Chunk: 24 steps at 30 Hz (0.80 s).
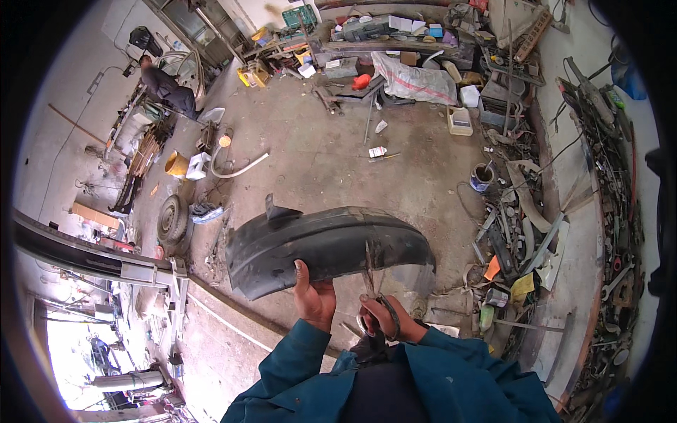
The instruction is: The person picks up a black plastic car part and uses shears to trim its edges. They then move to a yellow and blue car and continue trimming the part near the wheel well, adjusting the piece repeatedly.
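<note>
A black, curved plastic wheel arch liner spans the space in front of me, with a small upright tab at its upper left. My left hand is closed on its lower edge, thumb lying on the face turned to me and the other fingers behind it. Closed round the handles of a pair of scissors is my right hand. The blades point upward and overlap the liner's lower edge right of centre; whether they cut into it I cannot tell. A greyish, ragged-looking strip hangs at the liner's lower right.
Scrap metal and parts line the right wall, near an open paint can. A pale sack and mixed clutter lie along the back. On the left are a tyre, a yellow bucket, and a person bending over farther off.
</note>
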Motion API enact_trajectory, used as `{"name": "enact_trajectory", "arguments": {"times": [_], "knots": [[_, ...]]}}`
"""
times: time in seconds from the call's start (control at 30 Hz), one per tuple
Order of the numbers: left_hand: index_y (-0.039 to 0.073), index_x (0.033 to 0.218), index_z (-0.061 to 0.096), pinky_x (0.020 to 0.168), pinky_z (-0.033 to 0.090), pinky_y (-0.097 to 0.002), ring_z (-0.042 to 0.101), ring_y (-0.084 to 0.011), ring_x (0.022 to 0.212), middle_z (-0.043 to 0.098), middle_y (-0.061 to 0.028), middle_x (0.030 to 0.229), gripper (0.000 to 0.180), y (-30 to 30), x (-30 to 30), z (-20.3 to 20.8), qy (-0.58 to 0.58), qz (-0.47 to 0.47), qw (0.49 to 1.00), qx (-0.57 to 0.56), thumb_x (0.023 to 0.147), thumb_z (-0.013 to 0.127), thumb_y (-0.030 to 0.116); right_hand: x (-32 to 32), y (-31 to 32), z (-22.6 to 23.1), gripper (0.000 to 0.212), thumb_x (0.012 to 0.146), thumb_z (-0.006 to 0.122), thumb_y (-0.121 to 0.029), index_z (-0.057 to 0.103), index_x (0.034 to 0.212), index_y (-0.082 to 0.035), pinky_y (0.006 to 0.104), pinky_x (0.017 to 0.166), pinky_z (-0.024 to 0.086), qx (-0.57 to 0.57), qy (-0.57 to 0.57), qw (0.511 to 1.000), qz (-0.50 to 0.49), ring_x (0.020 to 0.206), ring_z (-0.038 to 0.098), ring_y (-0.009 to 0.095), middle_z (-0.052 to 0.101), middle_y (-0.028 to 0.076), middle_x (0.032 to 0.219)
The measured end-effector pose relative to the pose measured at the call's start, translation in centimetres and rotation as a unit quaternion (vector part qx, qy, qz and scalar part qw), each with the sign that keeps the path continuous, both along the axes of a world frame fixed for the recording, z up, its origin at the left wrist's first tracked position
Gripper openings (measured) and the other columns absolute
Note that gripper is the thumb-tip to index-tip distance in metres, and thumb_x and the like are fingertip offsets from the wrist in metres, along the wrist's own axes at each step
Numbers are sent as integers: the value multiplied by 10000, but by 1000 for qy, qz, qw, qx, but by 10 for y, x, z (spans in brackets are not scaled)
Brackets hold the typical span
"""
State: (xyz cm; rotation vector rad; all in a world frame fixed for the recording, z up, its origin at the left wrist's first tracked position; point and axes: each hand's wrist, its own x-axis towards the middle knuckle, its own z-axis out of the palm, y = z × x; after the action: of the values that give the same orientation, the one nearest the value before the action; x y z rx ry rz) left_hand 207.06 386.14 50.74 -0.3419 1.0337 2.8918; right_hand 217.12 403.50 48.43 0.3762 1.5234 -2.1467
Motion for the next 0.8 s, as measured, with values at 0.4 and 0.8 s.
{"name": "enact_trajectory", "arguments": {"times": [0.4, 0.8], "knots": [[68, 1437, 633, 1104, 580, -472, 696, -279, 1281, 718, -105, 1396, 416, -7, 1, -10, -22, 15, 1000, 10, 1085, 716, 273, -11, 11, 0, 575, 1118, 569, -495, 674, 792, -32, 362, 592, 478, 22, 30, 998, 45, 582, 601, 175, 606, 55, 621], [56, 1470, 613, 1133, 554, -525, 683, -309, 1310, 693, -124, 1451, 435, -14, 5, -18, -14, -50, 999, -16, 1104, 675, 284, -17, 13, 24, 582, 1110, 598, -483, 645, 774, -11, 320, 487, 383, 9, -16, 999, -38, 496, 535, 145, 572, 45, 586]]}}
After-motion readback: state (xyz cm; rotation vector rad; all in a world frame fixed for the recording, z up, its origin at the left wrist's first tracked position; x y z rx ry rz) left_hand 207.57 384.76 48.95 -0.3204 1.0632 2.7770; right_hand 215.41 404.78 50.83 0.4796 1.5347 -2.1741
